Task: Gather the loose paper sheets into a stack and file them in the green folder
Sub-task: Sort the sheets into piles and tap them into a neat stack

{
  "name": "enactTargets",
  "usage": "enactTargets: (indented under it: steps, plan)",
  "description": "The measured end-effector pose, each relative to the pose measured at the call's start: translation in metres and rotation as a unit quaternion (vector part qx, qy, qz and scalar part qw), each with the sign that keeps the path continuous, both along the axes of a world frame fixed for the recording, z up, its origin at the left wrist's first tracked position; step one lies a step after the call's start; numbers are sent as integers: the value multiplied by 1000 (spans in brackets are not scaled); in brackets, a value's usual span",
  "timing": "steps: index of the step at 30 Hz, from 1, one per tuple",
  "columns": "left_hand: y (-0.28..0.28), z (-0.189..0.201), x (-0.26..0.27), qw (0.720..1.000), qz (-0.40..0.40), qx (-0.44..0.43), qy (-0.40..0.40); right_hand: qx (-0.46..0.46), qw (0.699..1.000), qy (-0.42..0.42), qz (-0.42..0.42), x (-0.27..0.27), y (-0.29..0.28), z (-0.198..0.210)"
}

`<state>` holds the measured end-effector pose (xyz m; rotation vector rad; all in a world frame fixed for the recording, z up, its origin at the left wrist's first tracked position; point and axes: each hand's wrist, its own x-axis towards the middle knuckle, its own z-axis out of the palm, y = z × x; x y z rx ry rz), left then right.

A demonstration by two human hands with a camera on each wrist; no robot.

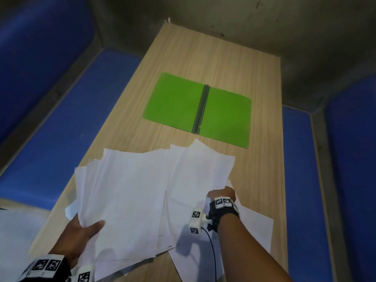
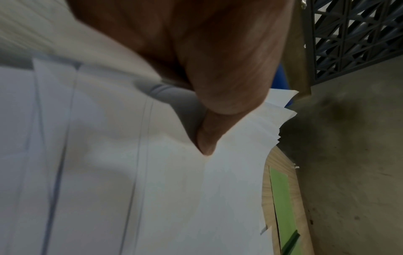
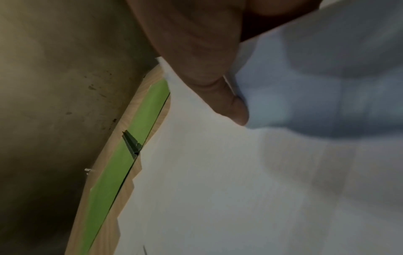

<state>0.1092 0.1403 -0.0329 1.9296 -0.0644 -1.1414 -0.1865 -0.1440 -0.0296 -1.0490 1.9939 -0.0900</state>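
Green folder: we see the green folder lying open and flat on the wooden table, toward 12 o'clock from our hands; both its leaves are bare green, with a dark spine strip down the middle and no paper inside.
Paper sheets: the loose paper sheets lie fanned and overlapping on the near half of the table, toward 6 o'clock from the folder and apart from it.
Left hand: our left hand grips the near left edge of the fanned bundle, thumb on top and the palm underneath; the left wrist view shows the thumb pressed onto the top sheet.
Right hand: our right hand reaches in at 3 o'clock of the pile, and the right wrist view shows its thumb over a sheet's edge, pinching it.
Hidden: the fingers of both hands are under paper, so we cannot tell how they lie; both wrist views are blurred, and the bottom sheets are cut off by the near frame edge.
Around: blue padded panels flank the table at 9 and 3 o'clock, a grey wall stands at 12 o'clock, and tagged wristbands with a cable sit on our wrists.
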Motion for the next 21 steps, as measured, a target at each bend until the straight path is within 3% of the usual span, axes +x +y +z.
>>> enactTargets:
  steps: [4, 7, 11, 16, 19, 21]
  plan:
    - [1, 0, 6, 1000, 4, -6, 2, -75, 994, -75, -20, -2, 1, 2]
    - [4, 6, 13, 999, 21, -22, 12, -124, 983, -139, -7, -21, -2, 25]
    - [17, 5, 30, 999, 46, -29, 5, -187, 971, -148, -28, -72, -16, 60]
    - [32, 1, 48, 996, 77, -38, -2, -170, 943, -270, -91, -115, -18, 95]
    - [38, -4, 52, 995, 91, -38, -10, -141, 926, -340, -81, -105, -7, 106]
    - [35, -1, 49, 995, 94, -36, -8, -104, 932, -339, -76, -82, 2, 91]
